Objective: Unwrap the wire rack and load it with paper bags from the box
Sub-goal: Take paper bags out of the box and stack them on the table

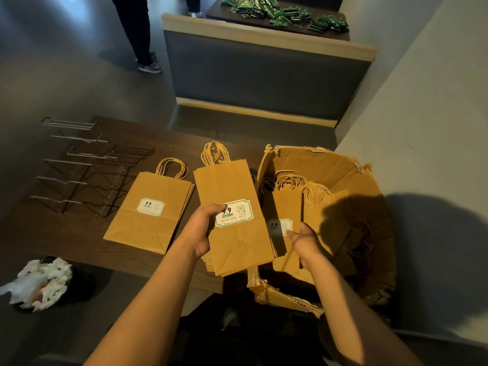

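While left fingers [211, 210] grip one bag stack [232, 207], right hand [303, 240] reaches loose-fingered into one box [343, 165].

Table [169, 143] bears rack [79, 167], bags [150, 210], seemingly box [330, 167].

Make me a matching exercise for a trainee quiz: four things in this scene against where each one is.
Things:
1. wire rack
2. held stack of bags
3. flat stack of bags
4. crumpled white wrapping

Places:
A. in the left hand
B. on the floor, lower left
C. far left of the table
D. on the table between rack and held stack

Pairs: 1-C, 2-A, 3-D, 4-B
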The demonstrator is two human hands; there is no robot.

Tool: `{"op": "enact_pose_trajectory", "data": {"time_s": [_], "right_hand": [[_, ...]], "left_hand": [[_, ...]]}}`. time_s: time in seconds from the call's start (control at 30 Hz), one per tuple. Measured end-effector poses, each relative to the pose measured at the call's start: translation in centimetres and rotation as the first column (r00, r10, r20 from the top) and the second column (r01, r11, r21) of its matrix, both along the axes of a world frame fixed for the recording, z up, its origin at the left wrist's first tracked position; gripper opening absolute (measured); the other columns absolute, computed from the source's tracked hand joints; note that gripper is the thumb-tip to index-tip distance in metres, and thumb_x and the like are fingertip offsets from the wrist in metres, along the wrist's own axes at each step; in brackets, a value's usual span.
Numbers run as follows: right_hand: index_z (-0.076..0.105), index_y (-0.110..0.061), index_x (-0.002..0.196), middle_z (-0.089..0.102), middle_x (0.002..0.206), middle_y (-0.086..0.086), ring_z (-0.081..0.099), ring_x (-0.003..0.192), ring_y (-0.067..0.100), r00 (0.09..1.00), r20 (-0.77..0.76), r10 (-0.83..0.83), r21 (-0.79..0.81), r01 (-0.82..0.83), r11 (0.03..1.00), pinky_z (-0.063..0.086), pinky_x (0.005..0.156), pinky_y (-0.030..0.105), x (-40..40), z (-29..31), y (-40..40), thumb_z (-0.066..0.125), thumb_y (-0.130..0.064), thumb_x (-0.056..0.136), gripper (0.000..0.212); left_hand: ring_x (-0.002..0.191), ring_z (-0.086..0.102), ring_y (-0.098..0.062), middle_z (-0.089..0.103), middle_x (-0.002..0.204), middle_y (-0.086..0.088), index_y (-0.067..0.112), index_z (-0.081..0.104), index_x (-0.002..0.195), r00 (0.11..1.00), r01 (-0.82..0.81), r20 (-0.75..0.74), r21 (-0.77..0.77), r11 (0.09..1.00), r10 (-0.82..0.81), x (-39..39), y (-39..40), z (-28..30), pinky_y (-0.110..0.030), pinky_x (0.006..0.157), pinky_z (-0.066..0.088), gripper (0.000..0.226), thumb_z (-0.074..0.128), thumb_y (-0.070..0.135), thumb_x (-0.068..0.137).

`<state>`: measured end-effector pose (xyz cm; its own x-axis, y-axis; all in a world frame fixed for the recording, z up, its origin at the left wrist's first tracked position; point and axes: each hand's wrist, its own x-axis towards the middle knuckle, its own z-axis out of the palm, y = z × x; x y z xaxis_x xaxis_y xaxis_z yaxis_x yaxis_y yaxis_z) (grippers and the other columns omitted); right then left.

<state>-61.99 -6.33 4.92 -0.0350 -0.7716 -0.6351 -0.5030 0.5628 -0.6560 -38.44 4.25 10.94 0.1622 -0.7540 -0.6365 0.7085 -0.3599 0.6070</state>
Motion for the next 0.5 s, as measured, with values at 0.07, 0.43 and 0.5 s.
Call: {"op": "enact_pose_trajectory", "data": {"time_s": [0.07, 0.43, 0.5], "right_hand": [[0.029, -0.013, 0.157, 0.042, 0.154, 0.006, 0.044, 0.138, 0.026, 0.991, 0.123, -0.050, -0.080, 0.060, 0.995, 0.041, 0.107, 0.043, -1.4, 1.8, 0.0, 0.053, -0.013, 0.105, 0.058], [0.060, -0.020, 0.126, 0.074, 0.116, 0.003, 0.071, 0.109, 0.023, 0.774, 0.629, 0.074, -0.120, 0.003, 0.993, 0.059, 0.083, 0.036, -1.8, 12.1, -1.7, 0.051, -0.018, 0.102, 0.026], [0.058, -0.020, 0.131, 0.074, 0.116, 0.000, 0.071, 0.104, 0.018, 0.846, 0.450, 0.285, -0.185, -0.224, 0.957, 0.058, 0.079, 0.029, 0.9, 12.2, -0.8, 0.051, -0.014, 0.104, 0.029]], "left_hand": [[0.089, 0.075, -0.029, 0.076, 0.111, -0.016, 0.007, 0.065, 0.127, 1.000, 0.001, -0.004, -0.024, 1.000, -0.001, 0.2, -0.2, 0.1, -0.040, 0.073, 0.061, 0.032, 0.059, 0.021, 0.099], [0.106, 0.073, -0.031, 0.074, 0.120, -0.014, 0.021, 0.063, 0.132, 0.999, 0.029, -0.030, -0.044, 0.999, -0.030, -0.5, -1.3, 0.7, -0.046, 0.092, 0.056, 0.052, 0.058, 0.057, 0.094], [0.116, 0.069, -0.034, 0.071, 0.126, -0.014, 0.025, 0.061, 0.136, 0.998, 0.039, -0.050, -0.063, 0.997, -0.042, -0.6, -1.4, 0.7, -0.049, 0.099, 0.053, 0.063, 0.062, 0.062, 0.086]]}}
